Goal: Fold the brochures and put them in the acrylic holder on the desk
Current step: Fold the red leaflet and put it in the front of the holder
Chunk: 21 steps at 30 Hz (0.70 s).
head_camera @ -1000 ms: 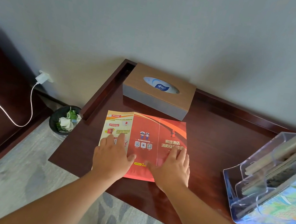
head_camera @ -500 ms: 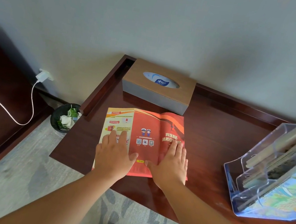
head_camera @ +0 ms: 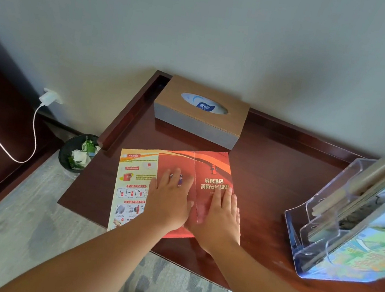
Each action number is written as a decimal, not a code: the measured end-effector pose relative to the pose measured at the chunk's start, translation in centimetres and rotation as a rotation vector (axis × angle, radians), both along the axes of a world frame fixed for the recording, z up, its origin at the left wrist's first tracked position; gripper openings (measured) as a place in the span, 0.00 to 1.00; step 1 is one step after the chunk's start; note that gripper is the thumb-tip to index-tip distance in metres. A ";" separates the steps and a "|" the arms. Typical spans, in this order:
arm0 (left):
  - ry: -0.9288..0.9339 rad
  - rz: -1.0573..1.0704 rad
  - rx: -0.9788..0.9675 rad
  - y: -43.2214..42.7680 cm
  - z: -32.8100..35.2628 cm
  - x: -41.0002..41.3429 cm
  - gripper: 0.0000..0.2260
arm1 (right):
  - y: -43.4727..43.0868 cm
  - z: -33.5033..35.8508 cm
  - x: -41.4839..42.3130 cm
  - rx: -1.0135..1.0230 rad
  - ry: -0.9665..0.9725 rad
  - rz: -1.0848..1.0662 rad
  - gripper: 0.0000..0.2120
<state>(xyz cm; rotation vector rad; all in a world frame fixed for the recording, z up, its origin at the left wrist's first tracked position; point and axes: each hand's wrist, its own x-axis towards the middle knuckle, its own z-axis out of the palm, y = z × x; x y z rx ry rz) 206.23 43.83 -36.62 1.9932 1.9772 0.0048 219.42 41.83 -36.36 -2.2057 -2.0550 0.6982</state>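
1. Brochure (head_camera: 179, 161): three-panel sheet, opened out flat; left panel yellow with small pictures, middle and right panels red-orange with yellow Chinese lettering
2. Place: on the desk (head_camera: 268, 182), near its left front corner, just in front of the tissue box (head_camera: 198, 114) and well apart from the acrylic holder (head_camera: 299, 227) at the right
3. Lie: long axis runs left to right; lettering upright towards the person, top edge towards the wall
4. Left hand (head_camera: 169, 202): flat, fingers straight, presses the middle panel
5. Right hand (head_camera: 217, 218): flat, fingers straight, presses the right panel
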 end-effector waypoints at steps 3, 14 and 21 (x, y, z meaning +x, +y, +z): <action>-0.026 -0.010 0.000 -0.2 -0.3 -0.4 0.28 | -0.2 -0.2 -0.1 0.017 -0.001 -0.012 0.55; -0.038 0.052 0.098 2.5 1.7 -0.6 0.30 | -0.3 0.2 1.1 -0.014 0.031 0.029 0.57; 0.102 0.104 -0.004 7.4 2.2 -0.1 0.33 | -1.8 0.7 1.5 -0.054 -0.045 0.059 0.57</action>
